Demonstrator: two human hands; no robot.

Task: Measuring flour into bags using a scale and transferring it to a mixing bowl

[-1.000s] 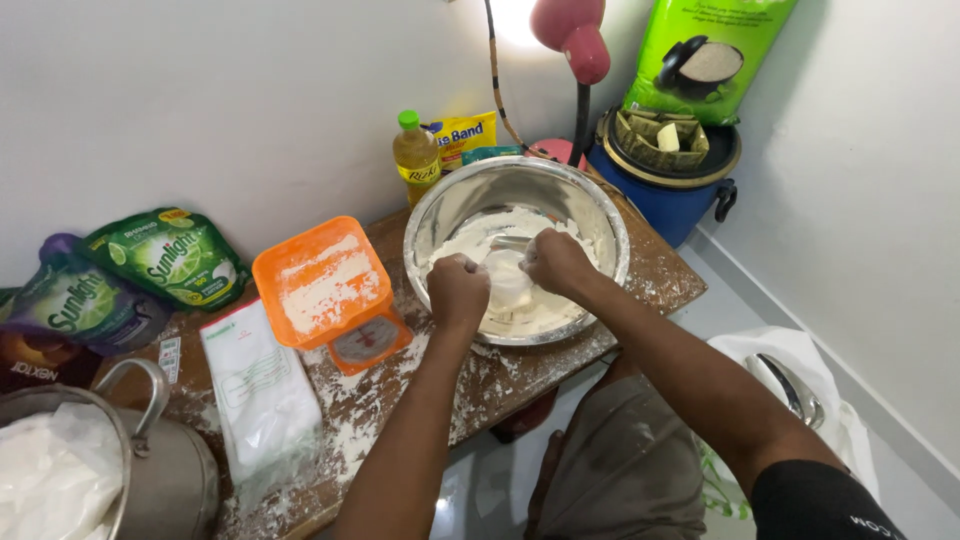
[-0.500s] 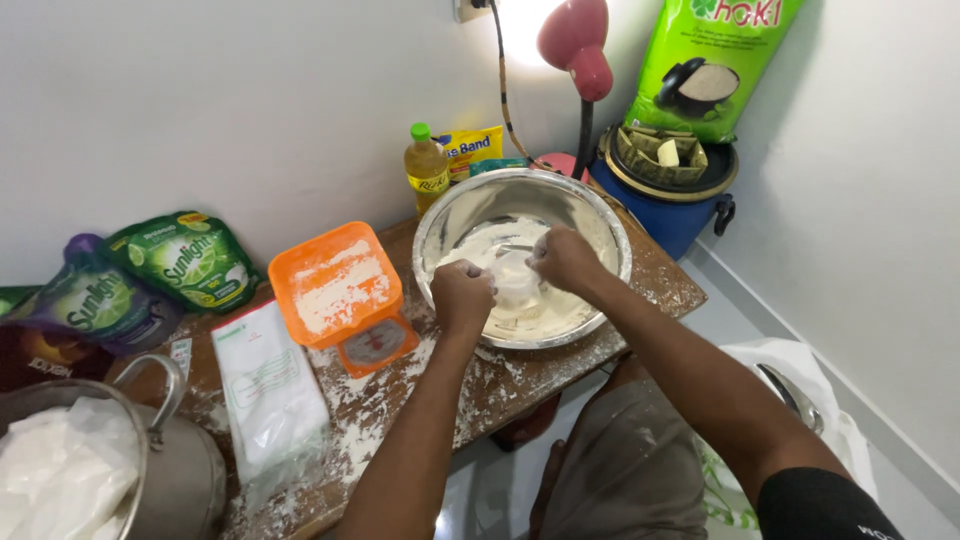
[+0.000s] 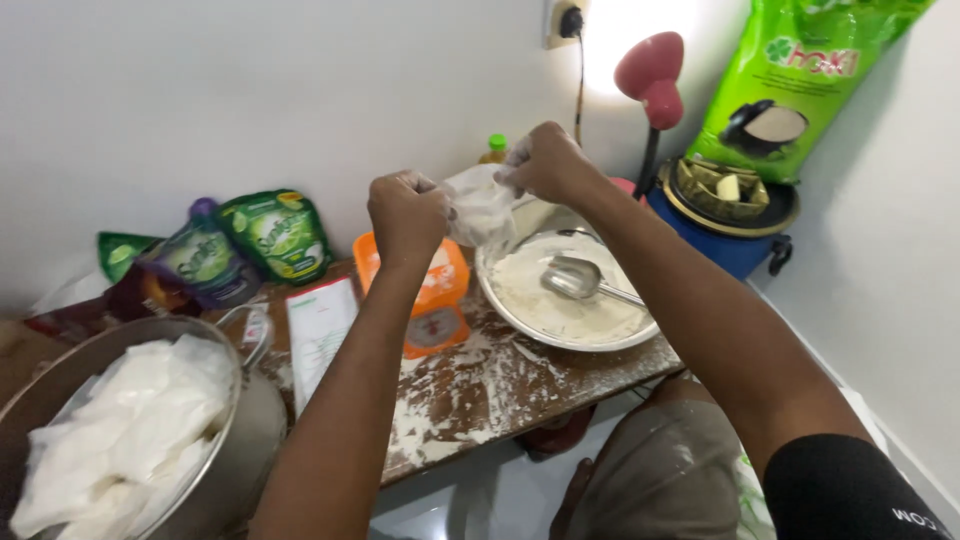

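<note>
left hand [image 3: 408, 215]: was raised above the table, fingers curled shut on one end of the small plastic bag [image 3: 482, 207]; half a second earlier it was down inside the bowl.
right hand [image 3: 545, 162]: was lifted too, fingers pinched closed on the bag's other end (it had also been in the bowl before).
small plastic bag: white and crumpled, stretched between both hands, in the air over the near rim of the steel bowl.
steel bowl [image 3: 520, 323]: sat on the table with white flour inside; a metal scoop [image 3: 572, 277] lay in the flour, uncovered now that the hands had risen.
orange kitchen scale [image 3: 436, 305]: just left of the bowl, dusted with flour, unchanged.
wooden table [image 3: 500, 385]: strewn with spilt flour.
large pot [image 3: 215, 470]: at lower left, heaped with white bags.
green pouches [image 3: 275, 232]: against the wall, as before.
</note>
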